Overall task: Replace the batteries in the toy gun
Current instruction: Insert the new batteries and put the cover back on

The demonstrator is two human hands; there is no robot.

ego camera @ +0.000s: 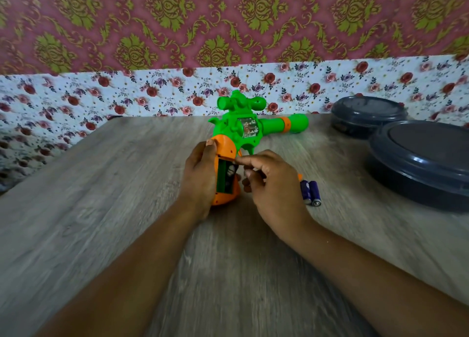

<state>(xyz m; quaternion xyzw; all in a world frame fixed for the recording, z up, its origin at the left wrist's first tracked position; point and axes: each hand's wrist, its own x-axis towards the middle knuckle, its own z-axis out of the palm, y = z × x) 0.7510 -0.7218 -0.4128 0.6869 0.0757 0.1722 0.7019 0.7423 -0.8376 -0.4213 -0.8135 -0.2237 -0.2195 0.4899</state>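
A green and orange plastic toy gun lies on a grey wood-grain table, near the middle of the far half, its green barrel with an orange ring pointing to the right and its orange grip turned toward the person; a green scope sits on top of the body, and a small clear window shows on the side; the battery compartment in the orange grip is uncovered, showing a green and dark cavity; the left hand grips the orange handle from the left, its fingers curled round the back of the grip and a fingertip on the upper orange curve; the right hand hovers at the right edge of the grip, its index finger stretched out to the top of the opening and the other fingers curled in, seemingly round a small orange piece whose tip shows past the knuckles, though whether they truly hold it cannot be told; 2 purple cylindrical batteries lie side by side on the table just right of the right hand, apart from the gun; 2 dark grey round lidded containers sit at the right edge of the table, 1 nearer and 1 behind it; a flowered cloth and patterned red and gold wallpaper rise behind the table.
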